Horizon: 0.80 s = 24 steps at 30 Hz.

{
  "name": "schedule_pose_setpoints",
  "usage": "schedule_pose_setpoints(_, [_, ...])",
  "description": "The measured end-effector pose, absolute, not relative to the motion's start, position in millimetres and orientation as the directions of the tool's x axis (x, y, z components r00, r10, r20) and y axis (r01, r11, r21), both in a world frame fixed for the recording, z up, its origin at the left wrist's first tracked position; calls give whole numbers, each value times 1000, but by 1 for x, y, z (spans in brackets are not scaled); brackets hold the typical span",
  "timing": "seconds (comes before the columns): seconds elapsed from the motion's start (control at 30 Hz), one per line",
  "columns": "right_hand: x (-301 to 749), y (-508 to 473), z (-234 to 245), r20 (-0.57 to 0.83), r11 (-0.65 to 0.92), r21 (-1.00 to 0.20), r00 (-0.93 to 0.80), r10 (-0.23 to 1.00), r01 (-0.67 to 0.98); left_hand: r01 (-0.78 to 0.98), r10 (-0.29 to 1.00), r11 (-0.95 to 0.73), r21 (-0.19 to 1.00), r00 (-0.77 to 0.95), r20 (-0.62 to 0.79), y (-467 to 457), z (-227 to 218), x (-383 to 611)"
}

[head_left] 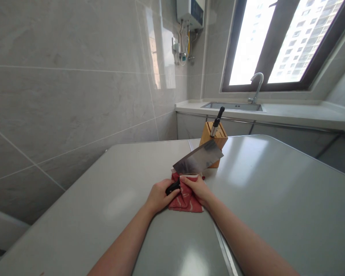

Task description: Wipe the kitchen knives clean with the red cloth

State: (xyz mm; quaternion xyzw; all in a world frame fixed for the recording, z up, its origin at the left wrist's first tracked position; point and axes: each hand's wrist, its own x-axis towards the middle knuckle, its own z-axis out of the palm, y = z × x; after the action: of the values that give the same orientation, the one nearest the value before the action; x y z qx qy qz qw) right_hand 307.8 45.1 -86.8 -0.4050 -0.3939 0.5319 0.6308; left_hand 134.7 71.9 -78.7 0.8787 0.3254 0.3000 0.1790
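**Steel cleaver [197, 161] gripped above red cloth**

Head view: the left hand [159, 196] is closed around the cleaver's black handle [172, 188], with the rectangular blade tilted up and away. The right hand [197, 190] has its fingers [188, 179] bent over the top edge of a folded red cloth [185, 200] with pale streaks, just below the blade. The cloth lies on a pale grey tabletop [103, 199]. Beyond stands a bamboo knife block [214, 140] holding a black-handled knife [217, 122], with a stainless steel sink [232, 106] farther back.
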Motion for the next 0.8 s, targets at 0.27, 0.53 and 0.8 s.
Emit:
schedule_pose_setpoints(0.27, [307,44,-84,65,108,-925,128,990,-365,466,685,-718,517,604,406,72,-79,134])
schedule_pose_setpoints(0.53, [307,44,-84,84,123,-931,126,988,-344,481,689,-718,503,592,419,72,-79,134])
schedule_pose_setpoints(0.8, [307,43,-83,94,130,-934,123,988,-334,513,704,-707,486,573,420,71,-77,133])
